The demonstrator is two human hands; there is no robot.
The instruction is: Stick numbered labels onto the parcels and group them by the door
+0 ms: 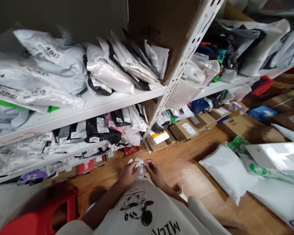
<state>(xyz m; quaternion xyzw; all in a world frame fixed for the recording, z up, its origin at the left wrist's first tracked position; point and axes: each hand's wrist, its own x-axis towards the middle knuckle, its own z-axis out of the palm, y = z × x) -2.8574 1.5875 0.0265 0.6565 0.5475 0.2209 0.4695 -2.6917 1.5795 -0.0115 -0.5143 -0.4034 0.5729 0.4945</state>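
In front of my chest I hold a small strip of white printed labels (141, 165) with dark numbers on it. My left hand (127, 174) pinches its left side between thumb and fingers. The thumb and fingers of my right hand (156, 172) close on the right side. Parts of the strip are hidden behind my fingertips. Nearest beyond my hands is the white shelf rack with bagged parcels (98, 129) carrying number labels on its lower level.
More plastic-bagged parcels (49, 62) lie on the upper shelf (112, 106). A perforated white post (178, 71) divides the rack. Cardboard boxes (186, 130) stand along the floor at the rack's foot. White parcels (227, 173) lie at right, a red stool (34, 217) at lower left.
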